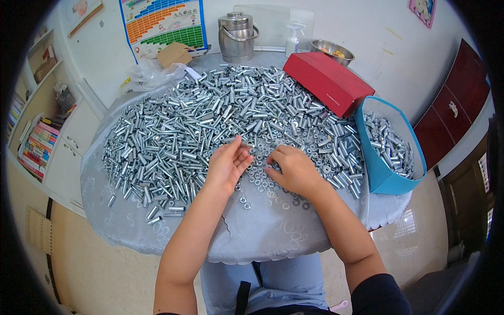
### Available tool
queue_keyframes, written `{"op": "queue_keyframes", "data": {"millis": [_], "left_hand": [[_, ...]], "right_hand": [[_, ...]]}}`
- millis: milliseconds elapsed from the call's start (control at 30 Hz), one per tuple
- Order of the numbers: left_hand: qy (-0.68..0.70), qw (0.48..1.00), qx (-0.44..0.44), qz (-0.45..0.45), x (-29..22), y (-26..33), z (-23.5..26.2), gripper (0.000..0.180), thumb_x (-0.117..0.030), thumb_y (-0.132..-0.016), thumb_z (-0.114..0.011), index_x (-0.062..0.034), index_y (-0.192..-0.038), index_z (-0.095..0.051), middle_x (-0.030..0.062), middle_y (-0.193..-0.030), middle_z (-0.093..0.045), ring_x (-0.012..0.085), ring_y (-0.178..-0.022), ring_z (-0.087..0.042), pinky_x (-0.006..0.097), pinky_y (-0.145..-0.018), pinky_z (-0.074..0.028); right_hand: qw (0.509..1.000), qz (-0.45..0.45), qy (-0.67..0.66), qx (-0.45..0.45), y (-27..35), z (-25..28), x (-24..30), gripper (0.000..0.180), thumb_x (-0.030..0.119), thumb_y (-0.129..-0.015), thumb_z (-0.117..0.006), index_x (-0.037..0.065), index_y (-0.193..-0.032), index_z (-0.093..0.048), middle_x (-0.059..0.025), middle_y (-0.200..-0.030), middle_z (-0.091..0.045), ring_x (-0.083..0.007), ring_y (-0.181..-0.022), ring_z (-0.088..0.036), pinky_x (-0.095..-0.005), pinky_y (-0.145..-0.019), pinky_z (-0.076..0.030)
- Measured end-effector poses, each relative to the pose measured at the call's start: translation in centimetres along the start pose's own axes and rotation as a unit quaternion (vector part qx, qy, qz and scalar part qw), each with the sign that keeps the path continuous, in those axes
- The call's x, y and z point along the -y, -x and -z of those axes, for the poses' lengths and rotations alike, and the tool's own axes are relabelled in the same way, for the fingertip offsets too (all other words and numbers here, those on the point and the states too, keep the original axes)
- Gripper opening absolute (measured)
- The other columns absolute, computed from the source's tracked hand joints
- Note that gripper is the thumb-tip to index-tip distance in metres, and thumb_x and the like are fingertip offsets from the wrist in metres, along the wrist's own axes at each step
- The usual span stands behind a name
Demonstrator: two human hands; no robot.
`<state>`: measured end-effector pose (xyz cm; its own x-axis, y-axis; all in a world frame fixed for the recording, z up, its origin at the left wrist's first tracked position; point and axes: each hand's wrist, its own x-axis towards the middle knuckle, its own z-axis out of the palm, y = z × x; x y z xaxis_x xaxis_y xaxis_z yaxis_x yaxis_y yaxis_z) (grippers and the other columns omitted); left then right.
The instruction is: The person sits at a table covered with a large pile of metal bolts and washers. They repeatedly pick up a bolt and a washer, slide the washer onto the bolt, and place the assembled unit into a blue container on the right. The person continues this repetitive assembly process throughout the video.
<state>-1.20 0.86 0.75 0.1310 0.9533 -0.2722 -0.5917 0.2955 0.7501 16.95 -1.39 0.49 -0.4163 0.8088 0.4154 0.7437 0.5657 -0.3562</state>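
A wide heap of silvery metal sleeves and bolts [173, 136] covers the table. My left hand [227, 165] is turned palm up over the heap's near middle, fingers curled toward the thumb. A small shiny metal piece shows at its fingertips; its kind is too small to tell. Opposite it, my right hand [295, 170] is bent palm down with curled fingers over loose nuts [257, 173]; whatever its fingertips grip is hidden. Flat washers [326, 169] lie just right of this hand. A few nuts [245, 203] sit apart, nearer the table's front.
A blue fabric bin [388, 178] holding more metal parts stands at right. Next to it a red box [331, 81] leans over the heap. Behind are a steel pot [236, 39], a spray bottle [292, 42], a metal bowl [336, 51] and a plastic bag [152, 76].
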Motion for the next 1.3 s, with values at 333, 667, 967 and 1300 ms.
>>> {"op": "queue_keyframes", "data": {"millis": [333,667,967,1300], "left_hand": [[0.005,1.0,0.002,0.0,0.1,0.0,0.0,0.02,-0.022,-0.086,-0.058,-0.0031,-0.081,-0.054,0.003,-0.074,-0.056,0.0074,-0.065,-0.054,0.025,-0.066,-0.054],[0.007,1.0,-0.003,0.018,0.1,0.1,-0.1,0.018,-0.021,-0.085,-0.059,-0.0048,-0.079,-0.054,0.0024,-0.072,-0.057,0.0083,-0.064,-0.054,0.025,-0.064,-0.053],[0.004,0.998,0.033,0.05,0.8,0.7,-0.8,0.017,-0.021,-0.086,-0.058,-0.0049,-0.08,-0.053,0.0016,-0.07,-0.055,0.0091,-0.063,-0.055,0.026,-0.066,-0.053],[0.037,0.994,0.05,0.085,0.7,1.0,-0.8,0.016,-0.022,-0.087,-0.057,-0.0078,-0.082,-0.056,0.0006,-0.073,-0.057,0.0097,-0.068,-0.057,0.022,-0.065,-0.052]], "right_hand": [[1.0,0.021,-0.002,-0.01,0.1,-0.5,-0.2,0.017,0.02,-0.071,-0.066,0.007,-0.084,-0.063,-0.0071,-0.085,-0.057,-0.0255,-0.084,-0.054,-0.0375,-0.075,-0.043],[0.975,0.079,-0.043,-0.205,-1.0,1.9,1.5,0.023,0.014,-0.069,-0.069,0.008,-0.09,-0.062,-0.0061,-0.088,-0.059,-0.0237,-0.082,-0.057,-0.0337,-0.071,-0.044],[0.971,0.108,-0.056,-0.207,-0.8,2.4,2.4,0.025,0.012,-0.068,-0.07,0.008,-0.092,-0.062,-0.0061,-0.09,-0.059,-0.0233,-0.081,-0.057,-0.0324,-0.07,-0.044],[0.972,0.104,-0.055,-0.202,-0.8,2.3,2.3,0.027,0.011,-0.067,-0.071,0.007,-0.092,-0.063,-0.0077,-0.092,-0.06,-0.0236,-0.081,-0.057,-0.0322,-0.07,-0.045]]}}
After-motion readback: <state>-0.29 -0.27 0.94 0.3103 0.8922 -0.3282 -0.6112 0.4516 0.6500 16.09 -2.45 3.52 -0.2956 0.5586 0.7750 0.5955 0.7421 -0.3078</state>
